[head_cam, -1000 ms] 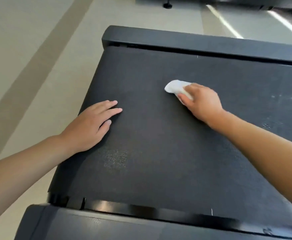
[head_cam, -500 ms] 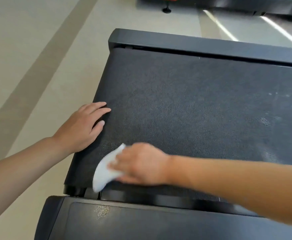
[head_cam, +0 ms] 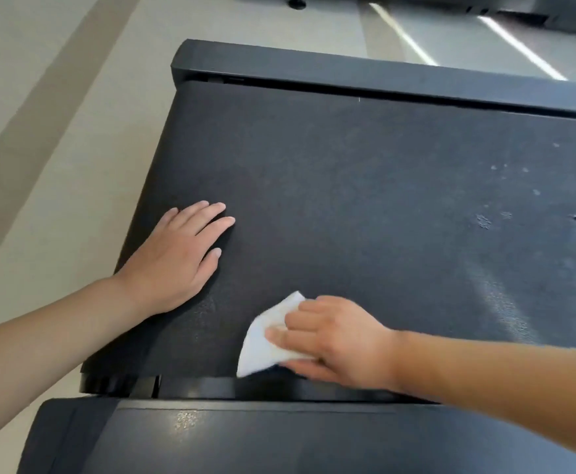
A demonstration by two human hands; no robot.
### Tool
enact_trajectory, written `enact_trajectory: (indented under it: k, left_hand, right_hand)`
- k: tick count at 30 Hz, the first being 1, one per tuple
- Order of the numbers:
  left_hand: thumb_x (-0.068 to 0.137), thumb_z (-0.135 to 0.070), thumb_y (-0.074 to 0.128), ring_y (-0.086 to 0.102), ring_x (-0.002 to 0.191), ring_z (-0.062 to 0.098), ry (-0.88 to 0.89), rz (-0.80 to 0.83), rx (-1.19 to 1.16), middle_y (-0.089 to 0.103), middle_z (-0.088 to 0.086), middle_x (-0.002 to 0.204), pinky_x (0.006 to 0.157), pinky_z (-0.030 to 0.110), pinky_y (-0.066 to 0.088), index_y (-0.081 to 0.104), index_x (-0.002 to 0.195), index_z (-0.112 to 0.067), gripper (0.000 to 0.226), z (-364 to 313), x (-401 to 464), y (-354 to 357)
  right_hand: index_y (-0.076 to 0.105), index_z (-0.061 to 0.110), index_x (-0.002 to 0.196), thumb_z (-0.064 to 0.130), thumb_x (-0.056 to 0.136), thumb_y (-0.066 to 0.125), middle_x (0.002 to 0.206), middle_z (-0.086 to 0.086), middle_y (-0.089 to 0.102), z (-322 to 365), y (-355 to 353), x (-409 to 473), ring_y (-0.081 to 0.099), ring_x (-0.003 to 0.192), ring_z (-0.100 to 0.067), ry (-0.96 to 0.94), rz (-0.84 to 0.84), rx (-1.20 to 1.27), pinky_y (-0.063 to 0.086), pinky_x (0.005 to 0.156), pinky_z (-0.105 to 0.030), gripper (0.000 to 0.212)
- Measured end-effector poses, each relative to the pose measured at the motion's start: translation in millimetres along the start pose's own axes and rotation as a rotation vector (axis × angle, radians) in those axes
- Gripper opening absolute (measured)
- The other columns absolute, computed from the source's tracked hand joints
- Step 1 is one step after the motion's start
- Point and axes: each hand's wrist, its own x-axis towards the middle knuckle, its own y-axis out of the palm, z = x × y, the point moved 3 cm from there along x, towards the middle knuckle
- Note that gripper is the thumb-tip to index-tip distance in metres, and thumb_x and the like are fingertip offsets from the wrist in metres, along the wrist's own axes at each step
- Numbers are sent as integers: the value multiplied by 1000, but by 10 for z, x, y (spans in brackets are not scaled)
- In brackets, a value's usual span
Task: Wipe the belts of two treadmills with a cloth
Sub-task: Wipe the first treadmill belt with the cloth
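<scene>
The black treadmill belt fills most of the head view. My right hand grips a white cloth and presses it on the belt close to the near side rail. The cloth sticks out to the left of my fingers. My left hand lies flat on the belt near its left end, fingers straight, a short way left of the cloth.
A dark side rail borders the belt's far edge and another its near edge. Pale specks and streaks mark the belt at the right. Beige floor lies to the left. Part of another dark machine shows at top right.
My right hand swept the cloth from the middle of the belt down to its near edge, then slid it a little to the right. My left hand stayed flat on the belt.
</scene>
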Motion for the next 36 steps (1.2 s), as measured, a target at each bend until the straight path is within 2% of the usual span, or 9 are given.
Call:
enact_trajectory:
  k: [4,8,11,20,22,27,29,34,36]
  left_hand:
    - [103,-41,33,31,155,27,182,18,46,37,1,166,123,56,30,46,154,-21,56,-589,342,158]
    - [104,-42,31,31,155,26,320,61,100,36,0,167,123,54,29,44,156,-22,57,-1083,757,291]
    - [104,-43,30,34,153,28,371,46,145,38,1,165,121,56,33,46,155,-20,59,-1367,1181,289]
    - [102,-42,30,35,152,29,213,-36,22,40,1,165,122,56,30,46,155,-18,60,-1646,1869,478]
    - [102,-41,35,37,151,26,192,-74,-68,43,0,162,123,55,29,51,151,-19,57,-1623,1857,506]
    - [99,-40,41,43,147,25,188,-101,-143,50,-2,157,122,50,31,58,146,-22,53,-1603,1887,472]
    - [99,-41,42,44,147,25,190,-111,-155,51,-2,156,122,50,31,59,145,-22,53,-1613,1876,468]
    - [95,-35,47,46,144,24,181,-134,-217,53,2,154,124,38,27,61,140,-16,51,-1536,1901,490]
    - [93,-32,48,44,144,22,188,-97,-257,52,1,154,124,20,17,62,139,-17,51,-1479,1912,455]
  right_hand:
    - [68,18,128,40,106,54,92,1,59,-491,-197,-552,53,81,-24,-19,-44,-79,42,67,-34,34]
    - [71,25,115,46,103,54,110,3,70,-2068,-906,-966,66,105,-27,632,-339,-232,46,79,-32,30]
    - [64,16,97,55,100,44,102,0,65,-2677,-1159,-1295,63,100,-31,1039,-396,-278,49,75,-37,44]
    - [68,17,125,41,105,51,95,1,60,-837,-355,-1163,54,82,-23,166,-120,-48,39,64,-36,35]
    - [71,19,119,44,104,52,92,1,61,-1257,-530,-1256,57,84,-24,229,-218,-115,45,66,-37,35]
    - [61,12,89,50,101,51,94,-6,63,-3123,-1325,-1938,63,90,-36,1136,-481,-306,39,66,-36,41]
    - [58,11,87,47,100,49,93,-6,61,-3264,-1406,-1967,62,90,-38,1275,-502,-348,34,65,-36,40]
    - [70,28,115,54,99,50,116,5,71,-2101,-808,-966,64,107,-21,834,-399,-186,53,86,-33,37]
    - [69,23,120,42,101,55,103,0,70,-1403,-509,-664,66,94,-28,555,-313,-70,55,75,-39,31]
